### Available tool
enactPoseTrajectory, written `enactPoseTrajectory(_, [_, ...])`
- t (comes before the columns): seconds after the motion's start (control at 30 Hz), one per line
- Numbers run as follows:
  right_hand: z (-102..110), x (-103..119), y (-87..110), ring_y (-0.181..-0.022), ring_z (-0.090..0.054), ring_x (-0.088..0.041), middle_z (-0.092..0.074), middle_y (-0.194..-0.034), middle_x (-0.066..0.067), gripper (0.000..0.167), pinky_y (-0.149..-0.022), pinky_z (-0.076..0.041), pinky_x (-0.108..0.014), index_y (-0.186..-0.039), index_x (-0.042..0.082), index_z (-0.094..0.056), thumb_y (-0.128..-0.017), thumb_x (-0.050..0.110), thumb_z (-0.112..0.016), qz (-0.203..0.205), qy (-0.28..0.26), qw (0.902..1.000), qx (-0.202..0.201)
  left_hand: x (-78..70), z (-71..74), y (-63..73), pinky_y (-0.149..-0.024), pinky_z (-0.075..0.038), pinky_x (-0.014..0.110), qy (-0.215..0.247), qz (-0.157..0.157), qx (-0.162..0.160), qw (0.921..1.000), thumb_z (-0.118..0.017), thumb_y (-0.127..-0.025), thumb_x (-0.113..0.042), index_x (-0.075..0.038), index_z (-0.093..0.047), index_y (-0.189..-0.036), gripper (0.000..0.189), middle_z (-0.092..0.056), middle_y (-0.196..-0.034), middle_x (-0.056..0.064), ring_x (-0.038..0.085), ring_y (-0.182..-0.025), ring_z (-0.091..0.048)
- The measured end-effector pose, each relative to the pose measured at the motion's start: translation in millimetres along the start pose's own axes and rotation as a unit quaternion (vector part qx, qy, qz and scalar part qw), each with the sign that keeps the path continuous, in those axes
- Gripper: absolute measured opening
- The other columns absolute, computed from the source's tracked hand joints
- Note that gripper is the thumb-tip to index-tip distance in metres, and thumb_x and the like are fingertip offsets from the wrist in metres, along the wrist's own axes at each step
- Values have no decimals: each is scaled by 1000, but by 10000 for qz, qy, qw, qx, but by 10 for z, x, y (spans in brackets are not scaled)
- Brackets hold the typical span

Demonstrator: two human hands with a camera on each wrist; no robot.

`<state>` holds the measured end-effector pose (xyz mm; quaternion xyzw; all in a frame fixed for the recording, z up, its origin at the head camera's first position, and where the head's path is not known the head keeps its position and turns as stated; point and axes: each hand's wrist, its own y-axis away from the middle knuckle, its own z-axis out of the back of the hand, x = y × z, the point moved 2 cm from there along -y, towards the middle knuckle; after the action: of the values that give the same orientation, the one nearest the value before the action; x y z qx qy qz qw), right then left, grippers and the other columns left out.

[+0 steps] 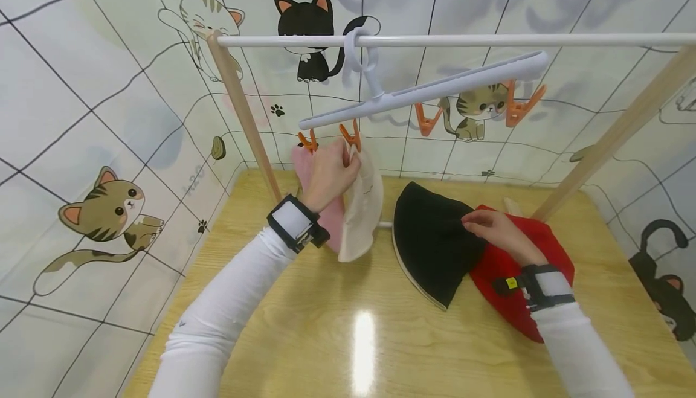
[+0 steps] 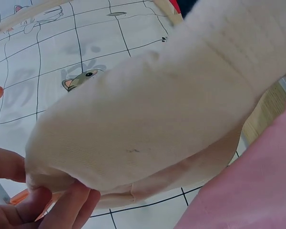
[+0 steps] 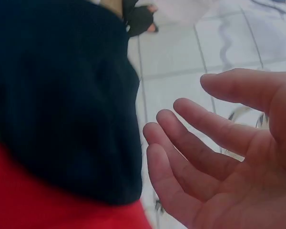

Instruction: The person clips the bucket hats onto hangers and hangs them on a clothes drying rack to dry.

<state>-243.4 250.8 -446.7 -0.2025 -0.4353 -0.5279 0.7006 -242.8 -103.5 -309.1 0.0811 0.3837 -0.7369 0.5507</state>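
At the hanger's left end, my left hand (image 1: 333,171) pinches the top of a cream fabric hat (image 1: 365,205), just under an orange clip (image 1: 350,136). In the left wrist view, fingertips and thumb hold the gathered edge of the cream hat (image 2: 133,119). Beside it hangs a pink hat (image 1: 333,223), below another orange clip (image 1: 307,141). My right hand (image 1: 497,232) hovers with loose fingers near a folded black hat (image 1: 435,241) and a red hat (image 1: 522,277). In the right wrist view, the right hand (image 3: 214,162) holds nothing, apart from the black hat (image 3: 71,109).
A pale hanger (image 1: 375,105) hooks over a white rail (image 1: 489,40) and tilts, right end higher. Two orange clips (image 1: 428,121) hang on its right half. Wooden posts (image 1: 244,114) carry the rail above a wooden table (image 1: 304,337). A cat-patterned tiled backdrop (image 1: 130,126) surrounds it.
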Motion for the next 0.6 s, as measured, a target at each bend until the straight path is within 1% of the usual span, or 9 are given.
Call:
enactPoseTrajectory(0.17, [74, -228, 208, -110, -54, -39, -53, -128, -27, 48, -89, -47, -29, -133, -8, -46, -98, 23, -57, -175, -28, 9998, -72, -8, 25, 46, -51, -33, 26, 103, -310, 15, 9995, -56, -91, -10, -8, -46, -69, 24, -44, -58, 1, 17, -54, -46])
enactPoseTrajectory(0.23, [99, -300, 265, -109, -55, -40, -53, -127, -28, 49, -86, -49, -25, -133, -10, -45, -97, 21, -58, -213, -48, 9997, -92, -3, 39, 71, -51, -32, 25, 159, -422, 53, 9990, -58, -90, -9, -7, -47, -70, 23, -44, -59, 1, 17, -54, -44])
enactPoseTrajectory(0.33, [125, -391, 326, -107, -56, -40, -54, -126, -28, 48, -83, -50, -23, -132, -10, -46, -97, 21, -59, -342, 20, 9992, -184, 15, 62, 117, -52, -32, 25, 219, -532, 137, 9983, -61, -88, -9, -6, -48, -71, 22, -44, -60, 2, 17, -55, -43])
enactPoseTrajectory(0.43, [137, -452, 358, -106, -57, -39, -55, -125, -29, 48, -83, -50, -24, -131, -11, -47, -97, 21, -58, -428, 24, 9987, -283, 42, 80, 179, -50, -32, 26, 314, -484, 247, 9980, -63, -88, -9, -4, -49, -72, 23, -45, -60, 3, 17, -54, -43])
enactPoseTrajectory(0.6, [120, -523, 367, -105, -57, -40, -52, -127, -32, 49, -82, -51, -24, -132, -13, -44, -98, 20, -57, -478, -126, 9982, -331, 66, 96, 288, -45, -35, 26, 375, -401, 281, 9981, -66, -88, -12, -2, -51, -72, 24, -47, -59, 4, 16, -51, -44])
